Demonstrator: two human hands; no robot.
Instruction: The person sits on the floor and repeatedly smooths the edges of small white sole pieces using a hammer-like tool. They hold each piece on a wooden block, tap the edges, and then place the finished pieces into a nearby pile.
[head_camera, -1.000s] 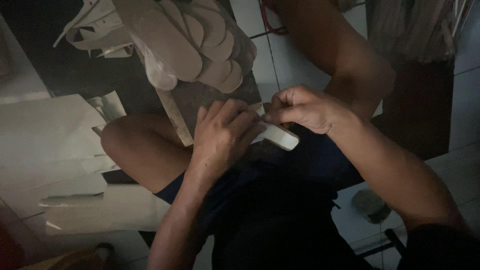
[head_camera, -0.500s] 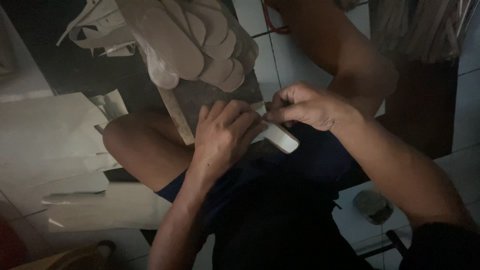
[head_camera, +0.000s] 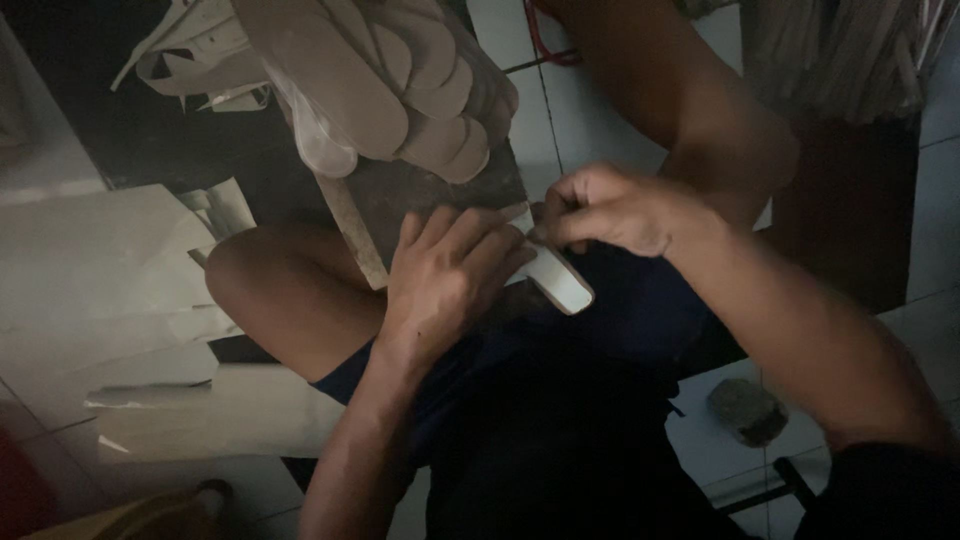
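I sit on the floor in dim light with a dark flat board (head_camera: 420, 200) resting across my lap. My left hand (head_camera: 445, 280) lies flat, palm down, pressing a pale insole-shaped piece (head_camera: 560, 283) against the board; only the piece's rounded end shows past my fingers. My right hand (head_camera: 605, 210) is closed just above that piece, fingers pinched as if around a small tool that I cannot make out. A stack of pale cut sole shapes (head_camera: 390, 90) sits at the board's far end.
Large pale sheets (head_camera: 90, 270) lie on the tiled floor to my left, with cut scraps (head_camera: 190, 60) beyond them. A small dark lump (head_camera: 748, 410) rests on the tiles at right. Bundled strips (head_camera: 840, 60) hang at the upper right.
My hands stay on the pale piece; the right hand has shifted slightly along it. The camera view has drifted a little.
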